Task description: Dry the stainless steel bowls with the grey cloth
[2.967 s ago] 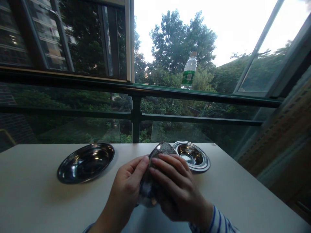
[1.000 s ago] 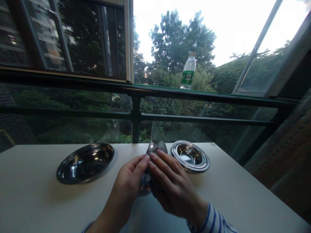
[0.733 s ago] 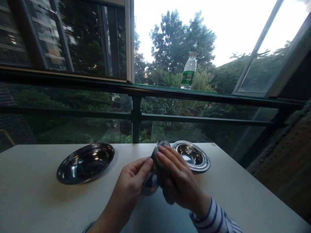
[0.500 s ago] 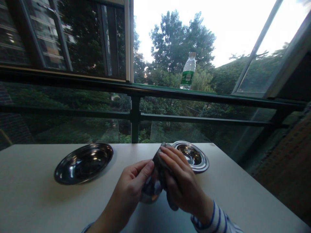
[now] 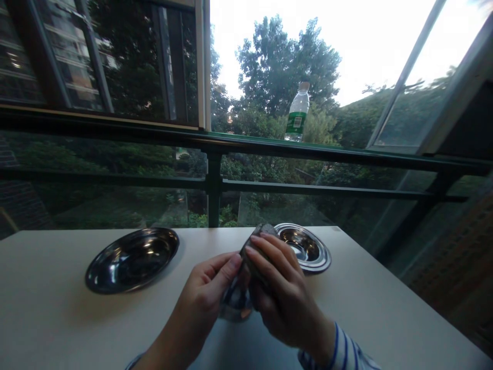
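Note:
My left hand (image 5: 206, 293) grips the rim of a shiny metal dish (image 5: 235, 307), thumb on top, and tilts it above the table. Around a dark grey cloth (image 5: 266, 229) my right hand (image 5: 287, 293) is closed, pressing it against the dish's right side. Most of the dish is hidden by my hands and the cloth, so its exact shape cannot be made out. Just behind my right hand lies a round metal dish with a wide rim (image 5: 323, 258), partly covered from view.
A larger, dark, shiny metal bowl (image 5: 133, 262) sits on the white table (image 5: 50, 318) at the left. Beyond the table's far edge runs a dark railing (image 5: 246, 144), with a green-labelled plastic bottle (image 5: 297, 115) standing on it. Trees are outside.
My right hand and the cloth have shifted slightly left and down along the dish, and the cloth's hanging end no longer shows below the hand. My left hand keeps its grip.

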`<state>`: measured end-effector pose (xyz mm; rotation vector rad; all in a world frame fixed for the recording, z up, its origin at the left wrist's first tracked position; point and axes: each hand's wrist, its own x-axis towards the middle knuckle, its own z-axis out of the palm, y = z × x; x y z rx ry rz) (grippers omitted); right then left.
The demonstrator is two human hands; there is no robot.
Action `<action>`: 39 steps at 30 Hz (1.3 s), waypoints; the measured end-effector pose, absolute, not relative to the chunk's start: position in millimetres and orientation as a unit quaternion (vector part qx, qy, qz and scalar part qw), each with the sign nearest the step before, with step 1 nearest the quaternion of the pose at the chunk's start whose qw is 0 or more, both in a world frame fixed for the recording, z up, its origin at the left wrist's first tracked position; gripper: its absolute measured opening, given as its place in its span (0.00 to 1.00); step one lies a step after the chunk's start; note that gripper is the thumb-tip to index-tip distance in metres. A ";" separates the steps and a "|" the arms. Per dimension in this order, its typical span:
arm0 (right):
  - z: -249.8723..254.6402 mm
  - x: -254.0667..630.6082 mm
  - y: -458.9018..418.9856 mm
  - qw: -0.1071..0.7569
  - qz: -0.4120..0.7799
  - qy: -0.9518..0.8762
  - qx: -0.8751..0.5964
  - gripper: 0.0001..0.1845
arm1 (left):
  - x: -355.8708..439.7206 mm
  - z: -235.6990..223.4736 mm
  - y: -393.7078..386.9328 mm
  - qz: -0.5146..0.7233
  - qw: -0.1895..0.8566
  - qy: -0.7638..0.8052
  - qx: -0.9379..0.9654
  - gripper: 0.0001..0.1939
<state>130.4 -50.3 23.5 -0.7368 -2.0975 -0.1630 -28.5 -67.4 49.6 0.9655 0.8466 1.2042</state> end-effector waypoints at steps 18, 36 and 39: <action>22.5 134.6 -37.8 0.484 -0.008 -0.791 -0.374 0.21 | -26.4 51.7 -69.8 0.543 0.626 0.410 0.380 0.13; 21.6 129.9 -45.1 0.441 -0.113 -0.820 -0.346 0.25 | -25.2 52.3 -66.2 0.554 0.613 0.403 0.395 0.14; 20.8 125.7 -49.5 0.407 -0.153 -0.851 -0.295 0.28 | -25.1 52.8 -66.4 0.562 0.614 0.393 0.391 0.11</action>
